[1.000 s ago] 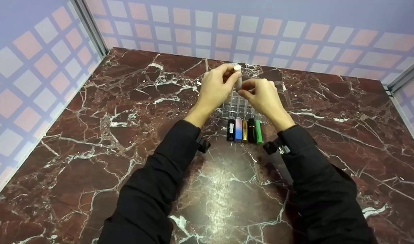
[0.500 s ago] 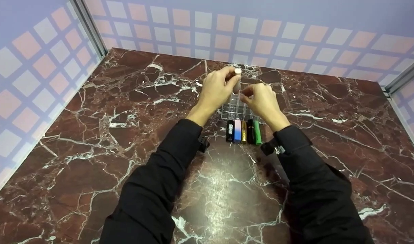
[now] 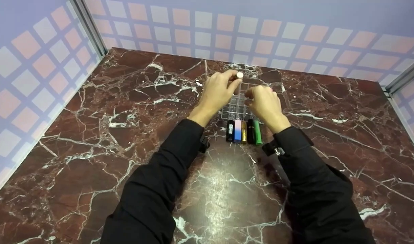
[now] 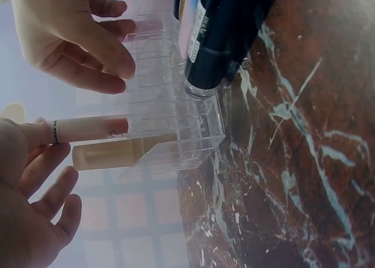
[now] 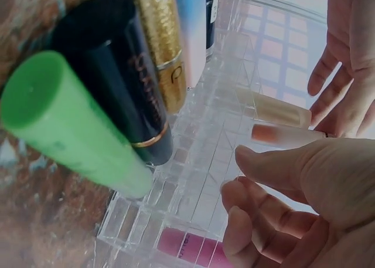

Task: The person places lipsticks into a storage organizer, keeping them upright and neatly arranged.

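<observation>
My left hand (image 3: 217,90) pinches a lip gloss tube (image 4: 88,129) near its white cap (image 3: 239,75). The tube stands roughly upright, its lower end over a clear divided organizer (image 3: 232,108). Right beside it in the left wrist view is a beige tube (image 4: 108,155), standing in the organizer. My right hand (image 3: 264,103) is just right of the gloss over the organizer, fingers loosely bent with nothing between them. Below that hand, a pink tube (image 5: 193,248) shows through the organizer's clear wall in the right wrist view.
In front of the organizer lie several cosmetic tubes in a row: a black one (image 3: 230,130), a pink-and-blue one (image 3: 237,130), a gold one (image 3: 244,132), another black one (image 3: 251,131) and a green one (image 3: 257,133). Checkered panels (image 3: 203,30) border the marbled table (image 3: 142,149).
The right hand's fingertips have left the gloss tube's lower end and moved slightly right and nearer. My left hand has lowered the tube a little toward the organizer.
</observation>
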The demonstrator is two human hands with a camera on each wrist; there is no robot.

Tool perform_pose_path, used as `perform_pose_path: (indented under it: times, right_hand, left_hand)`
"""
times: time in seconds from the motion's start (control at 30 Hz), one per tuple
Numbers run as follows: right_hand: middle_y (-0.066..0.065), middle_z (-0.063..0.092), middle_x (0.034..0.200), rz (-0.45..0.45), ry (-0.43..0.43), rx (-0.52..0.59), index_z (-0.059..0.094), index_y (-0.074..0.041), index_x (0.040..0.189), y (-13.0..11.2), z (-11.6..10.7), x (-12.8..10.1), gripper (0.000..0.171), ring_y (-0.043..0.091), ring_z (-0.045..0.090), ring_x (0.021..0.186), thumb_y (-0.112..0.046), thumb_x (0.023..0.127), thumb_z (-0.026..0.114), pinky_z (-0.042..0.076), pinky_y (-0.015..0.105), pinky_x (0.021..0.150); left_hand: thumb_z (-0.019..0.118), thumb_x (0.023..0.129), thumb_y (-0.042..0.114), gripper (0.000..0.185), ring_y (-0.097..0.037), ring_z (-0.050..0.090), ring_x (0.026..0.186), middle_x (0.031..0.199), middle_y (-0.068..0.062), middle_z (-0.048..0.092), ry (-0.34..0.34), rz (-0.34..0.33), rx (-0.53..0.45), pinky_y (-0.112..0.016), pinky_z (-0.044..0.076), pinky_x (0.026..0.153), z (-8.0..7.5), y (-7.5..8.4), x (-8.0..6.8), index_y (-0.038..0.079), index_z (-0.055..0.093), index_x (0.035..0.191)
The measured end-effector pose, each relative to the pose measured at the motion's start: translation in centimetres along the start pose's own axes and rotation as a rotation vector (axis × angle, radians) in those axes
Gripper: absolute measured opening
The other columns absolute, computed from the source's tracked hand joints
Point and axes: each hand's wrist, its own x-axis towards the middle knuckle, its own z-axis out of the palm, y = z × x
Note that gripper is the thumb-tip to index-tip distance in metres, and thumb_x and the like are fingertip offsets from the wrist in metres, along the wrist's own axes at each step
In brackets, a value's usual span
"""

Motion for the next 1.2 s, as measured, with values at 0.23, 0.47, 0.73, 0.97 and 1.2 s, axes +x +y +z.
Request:
perform_pose_path:
  times: [0.23,0.47,0.73,0.97,1.2]
  right_hand:
    - [0.014,0.075,0.107,-0.005,0.019,0.003,0.079,-0.008,0.103,0.2,0.0,-0.1,0.014,0.04,0.07,0.094,-0.009,0.09,0.074,0.056,0.054,0.081]
    - [0.012,0.076,0.102,-0.027,0.072,-0.003,0.08,-0.009,0.098,0.3,0.3,0.0,0.012,0.04,0.071,0.091,-0.008,0.089,0.073,0.057,0.054,0.078]
    - [0.013,0.076,0.1,-0.064,0.107,-0.038,0.081,-0.011,0.094,0.2,0.5,-0.1,0.011,0.04,0.071,0.089,-0.007,0.088,0.073,0.057,0.054,0.078]
    - [0.013,0.076,0.101,-0.058,0.102,-0.033,0.082,-0.012,0.095,0.3,0.5,-0.1,0.011,0.041,0.071,0.091,-0.008,0.089,0.073,0.057,0.055,0.078]
    - [0.013,0.076,0.102,-0.06,0.105,-0.012,0.081,-0.011,0.095,0.4,0.5,-0.1,0.011,0.04,0.071,0.091,-0.007,0.089,0.073,0.057,0.054,0.078]
  left_hand:
    - [0.063,0.101,0.034,0.034,-0.018,0.06,0.108,0.119,0.0,0.073,-0.003,0.007,0.073,-0.034,0.039,0.1,0.4,0.0,0.0,0.017,0.068,0.129]
    - [0.063,0.101,0.035,0.035,-0.018,0.055,0.12,0.128,0.0,0.066,-0.033,-0.003,0.124,-0.034,0.037,0.103,0.6,-0.1,0.0,0.016,0.067,0.13]
    - [0.061,0.102,0.037,0.036,-0.018,0.052,0.12,0.131,0.0,0.061,-0.054,-0.033,0.17,-0.035,0.038,0.104,1.1,-0.5,0.0,0.018,0.066,0.131]
    - [0.061,0.101,0.037,0.036,-0.019,0.05,0.12,0.13,-0.001,0.058,-0.063,-0.045,0.176,-0.035,0.04,0.102,1.3,-0.7,0.0,0.018,0.067,0.131]
    - [0.061,0.101,0.038,0.036,-0.018,0.05,0.117,0.131,-0.001,0.057,-0.066,-0.055,0.164,-0.034,0.04,0.1,1.4,-0.7,0.0,0.019,0.067,0.131]
